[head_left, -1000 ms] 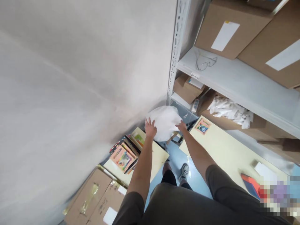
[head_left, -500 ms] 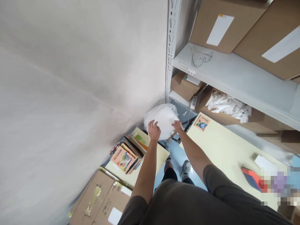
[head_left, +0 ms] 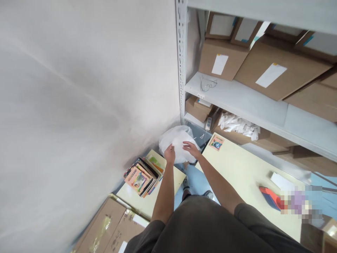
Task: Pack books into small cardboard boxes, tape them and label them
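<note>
A white plastic bag point(head_left: 168, 136), puffed out, sits in the corner by the wall, beyond both hands. My left hand point(head_left: 170, 154) is in front of its left part, fingers closed in a pinch. Whatever is in that pinch, if anything, is lost against the white bag. To its right, my right hand point(head_left: 192, 150) stretches its fingers out towards the left, over the bag, and holds nothing that I can see. Whether the fingertips touch the plastic cannot be made out.
At left, a pile of books point(head_left: 139, 179) lies on a pale tabletop point(head_left: 177, 177), with a cardboard box point(head_left: 105, 218) nearer me. On the right, a long pale table point(head_left: 237, 165) carries a small picture booklet point(head_left: 217, 142). Behind it stands a grey metal shelf point(head_left: 237, 94) with cartons.
My view has tilted up, showing more shelf. The left hand has gone from spread fingers to a pinch. The right hand has opened from a pinch, and the hands are closer together.
</note>
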A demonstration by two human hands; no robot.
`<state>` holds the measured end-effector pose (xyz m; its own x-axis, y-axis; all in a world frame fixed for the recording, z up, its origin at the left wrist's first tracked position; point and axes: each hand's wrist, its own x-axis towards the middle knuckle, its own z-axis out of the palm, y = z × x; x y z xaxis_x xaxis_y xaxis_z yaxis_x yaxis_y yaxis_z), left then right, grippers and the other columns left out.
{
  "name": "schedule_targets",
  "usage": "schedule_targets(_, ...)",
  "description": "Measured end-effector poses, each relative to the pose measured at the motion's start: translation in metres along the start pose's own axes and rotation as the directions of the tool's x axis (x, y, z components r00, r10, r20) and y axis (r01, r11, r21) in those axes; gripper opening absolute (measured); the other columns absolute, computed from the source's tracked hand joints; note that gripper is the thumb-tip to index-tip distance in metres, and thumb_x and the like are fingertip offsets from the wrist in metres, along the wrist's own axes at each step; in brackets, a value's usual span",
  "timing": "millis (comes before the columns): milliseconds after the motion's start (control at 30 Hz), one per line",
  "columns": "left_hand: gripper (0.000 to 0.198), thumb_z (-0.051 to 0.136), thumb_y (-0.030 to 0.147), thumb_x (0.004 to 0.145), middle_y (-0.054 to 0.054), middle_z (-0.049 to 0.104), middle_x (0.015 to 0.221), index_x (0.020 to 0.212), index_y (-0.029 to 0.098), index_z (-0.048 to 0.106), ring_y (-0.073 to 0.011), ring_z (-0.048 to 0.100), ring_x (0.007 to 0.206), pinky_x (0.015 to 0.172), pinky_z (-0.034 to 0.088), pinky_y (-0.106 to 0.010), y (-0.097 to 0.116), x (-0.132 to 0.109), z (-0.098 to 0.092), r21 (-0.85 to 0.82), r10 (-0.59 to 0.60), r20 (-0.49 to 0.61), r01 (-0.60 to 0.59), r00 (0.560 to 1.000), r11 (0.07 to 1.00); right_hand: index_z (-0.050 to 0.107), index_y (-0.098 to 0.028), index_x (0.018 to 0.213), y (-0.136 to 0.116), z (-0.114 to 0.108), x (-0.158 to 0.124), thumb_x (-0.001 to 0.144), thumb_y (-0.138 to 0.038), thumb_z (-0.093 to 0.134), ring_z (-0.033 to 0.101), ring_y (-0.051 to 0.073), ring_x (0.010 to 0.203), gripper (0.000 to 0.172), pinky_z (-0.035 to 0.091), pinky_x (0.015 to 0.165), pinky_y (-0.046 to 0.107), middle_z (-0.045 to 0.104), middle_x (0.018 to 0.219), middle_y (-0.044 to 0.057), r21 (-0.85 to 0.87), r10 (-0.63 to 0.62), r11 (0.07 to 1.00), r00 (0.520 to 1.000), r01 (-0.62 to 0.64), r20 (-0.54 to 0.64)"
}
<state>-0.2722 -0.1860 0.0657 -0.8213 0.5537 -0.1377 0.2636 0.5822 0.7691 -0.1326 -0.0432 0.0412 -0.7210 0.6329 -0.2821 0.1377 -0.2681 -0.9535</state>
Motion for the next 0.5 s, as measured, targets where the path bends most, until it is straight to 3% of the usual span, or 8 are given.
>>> schedule_targets(100,0.039,0.047,0.033,0.107,-0.016,0.083,0.109,0.115,0.018,0.081,-0.0281,0.077,0.103,0.095,0.057,-0.036,0.011,0.006,-0.028,0.021,0.033,-0.136,-0.030,0.990,0.999,0.072,-0.028,0.137,-0.015,-0.009,-0.015,0.068,-0.044,0.090,0.074,0.026,0.110,0.074,0.058,0.103,0.046,0.071,0.139,0.012,0.045,0.041,0.998,0.999,-0.040,-0.015)
schedule_targets(200,0.034,0.053,0.033,0.103,-0.017,0.083,0.102,0.108,0.018,0.084,-0.0311,0.078,0.105,0.091,0.055,-0.035,0.024,0.014,-0.046,0.079,0.035,-0.189,-0.021,0.981,0.997,0.070,-0.027,0.141,-0.024,-0.009,-0.024,0.065,-0.038,0.091,0.075,0.026,0.108,0.080,0.059,0.101,0.045,0.070,0.140,0.014,0.036,0.118,0.992,0.993,-0.118,-0.003)
schedule_targets(333,0.025,0.063,0.031,0.098,-0.014,0.084,0.109,0.106,0.021,0.085,-0.0298,0.078,0.108,0.091,0.054,-0.033,0.039,0.017,-0.058,0.128,0.052,-0.146,-0.033,0.988,0.991,0.067,-0.035,0.146,-0.034,-0.001,-0.033,0.069,-0.036,0.092,0.076,0.027,0.111,0.082,0.061,0.098,0.044,0.064,0.152,0.012,0.013,0.195,0.981,0.980,-0.194,-0.031)
schedule_targets(500,0.032,0.055,0.034,0.105,-0.013,0.083,0.101,0.096,0.019,0.082,-0.0241,0.076,0.094,0.087,0.052,-0.029,0.053,0.008,-0.075,0.196,0.235,0.005,-0.231,0.972,0.953,0.061,-0.039,0.153,-0.049,0.013,-0.039,0.077,-0.044,0.090,0.070,0.028,0.126,0.082,0.061,0.097,0.040,0.053,0.165,0.010,0.008,0.191,0.982,0.982,-0.191,0.004)
